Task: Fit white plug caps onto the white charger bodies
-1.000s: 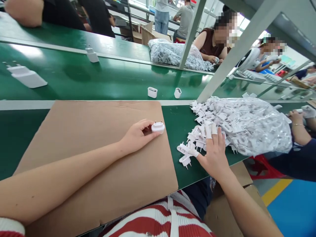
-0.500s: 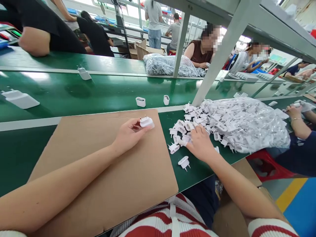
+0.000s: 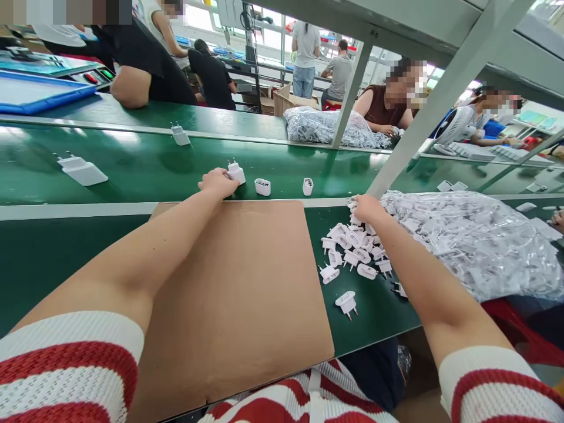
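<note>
My left hand (image 3: pixel 219 183) is closed on a white plug adapter (image 3: pixel 237 173) at the green belt, beyond the cardboard sheet (image 3: pixel 247 282). The adapter's two pins point up. My right hand (image 3: pixel 368 208) reaches to the far edge of the pile of white plug pieces (image 3: pixel 352 238), beside the slanted metal post; its fingertips are partly hidden among the pieces. Two small white housings (image 3: pixel 263 187) stand on the belt right of my left hand. One loose plug piece (image 3: pixel 347 303) lies near the table's front edge.
A slanted metal post (image 3: pixel 409 111) rises behind my right hand. A large clear bag of plug pieces (image 3: pixel 480 241) lies to the right. More adapters (image 3: pixel 83 170) rest on the belt at left. Several people work across the belt.
My left hand has moved from over the cardboard to the belt with the adapter. My right hand has moved to the far side of the pile. The view has shifted left.
</note>
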Tool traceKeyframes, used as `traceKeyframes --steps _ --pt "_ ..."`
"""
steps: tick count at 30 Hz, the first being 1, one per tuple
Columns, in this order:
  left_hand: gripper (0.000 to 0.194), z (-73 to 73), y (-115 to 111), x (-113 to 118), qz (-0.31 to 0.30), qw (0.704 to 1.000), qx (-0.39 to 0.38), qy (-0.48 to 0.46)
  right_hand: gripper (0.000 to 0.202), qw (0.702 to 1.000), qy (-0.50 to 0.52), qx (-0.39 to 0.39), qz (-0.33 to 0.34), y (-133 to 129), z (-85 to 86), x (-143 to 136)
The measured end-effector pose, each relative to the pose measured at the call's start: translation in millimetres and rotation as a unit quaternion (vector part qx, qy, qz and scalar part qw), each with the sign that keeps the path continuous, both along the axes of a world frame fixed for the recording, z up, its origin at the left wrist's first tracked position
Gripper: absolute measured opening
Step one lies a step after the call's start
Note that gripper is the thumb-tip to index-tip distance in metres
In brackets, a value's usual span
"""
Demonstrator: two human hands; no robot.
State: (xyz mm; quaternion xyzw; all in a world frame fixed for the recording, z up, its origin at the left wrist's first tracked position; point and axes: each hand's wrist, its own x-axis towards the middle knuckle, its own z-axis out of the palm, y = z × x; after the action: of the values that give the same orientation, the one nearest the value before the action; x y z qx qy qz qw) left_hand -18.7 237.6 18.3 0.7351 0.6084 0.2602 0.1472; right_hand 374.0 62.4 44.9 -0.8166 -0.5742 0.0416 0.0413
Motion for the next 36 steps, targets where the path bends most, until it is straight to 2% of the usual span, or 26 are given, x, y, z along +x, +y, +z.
traceKeyframes --steps 2,4,6,7,9,11,13,15,17,19,21,24,28,32,34,36 --pt "0.083 -2.2 -4 4 0.026 0.998 0.064 0.015 0.045 1.0 0.02 0.01 0.001 -1 -2.2 5" --pt "0.091 -5.4 -5 10 -0.046 0.992 0.109 0.053 0.045 0.999 0.036 0.037 0.004 -5 -1.3 8" --pt "0.079 -8.4 -2 17 -0.146 0.98 0.098 0.095 0.047 0.996 0.05 0.072 0.011 -11 2.7 7" --pt "0.068 -9.0 0 20 -0.17 0.976 0.084 0.107 0.047 0.994 0.059 0.091 0.017 -14 5.6 5" --pt "0.047 -7.7 -1 27 -0.167 0.977 0.068 0.109 0.046 0.989 0.072 0.124 0.032 -22 12.0 -1" --pt "0.039 -2.6 -14 35 -0.166 0.979 0.084 0.084 0.042 0.979 0.112 0.159 0.06 -32 17.9 -11" --pt "0.04 4.3 -41 43 -0.205 0.975 0.086 0.031 0.04 0.949 0.223 0.197 0.103 -44 22.4 -25" --pt "0.043 10.0 -81 50 -0.263 0.962 0.055 -0.042 0.048 0.892 0.369 0.218 0.142 -57 26.2 -43" --pt "0.043 12.0 -125 56 -0.309 0.946 0.003 -0.096 0.057 0.844 0.465 0.216 0.157 -70 29.7 -60" --pt "0.04 9.5 -163 58 -0.349 0.928 -0.041 -0.121 0.059 0.816 0.517 0.201 0.164 -80 32.1 -75" --pt "0.036 3.1 -190 58 -0.37 0.917 -0.071 -0.13 0.053 0.805 0.538 0.178 0.178 -88 31.7 -86" --pt "0.035 -9.6 -205 57 -0.376 0.911 -0.079 -0.153 0.046 0.813 0.529 0.138 0.2 -96 23.4 -95" --pt "0.036 -21.6 -202 58 -0.371 0.909 -0.062 -0.181 0.049 0.838 0.492 0.128 0.198 -104 9.2 -97" --pt "0.031 -23.4 -198 60 -0.381 0.903 -0.06 -0.191 0.019 0.901 0.287 0.19 0.262 -109 6.9 -102" --pt "0.031 -22.7 -197 60 -0.382 0.9 -0.067 -0.199 0.024 0.911 0.185 0.21 0.303 -109 7.7 -108" --pt "0.031 -22.3 -198 59 -0.381 0.898 -0.075 -0.205 0.03 0.909 0.14 0.225 0.323 -108 7.1 -115"
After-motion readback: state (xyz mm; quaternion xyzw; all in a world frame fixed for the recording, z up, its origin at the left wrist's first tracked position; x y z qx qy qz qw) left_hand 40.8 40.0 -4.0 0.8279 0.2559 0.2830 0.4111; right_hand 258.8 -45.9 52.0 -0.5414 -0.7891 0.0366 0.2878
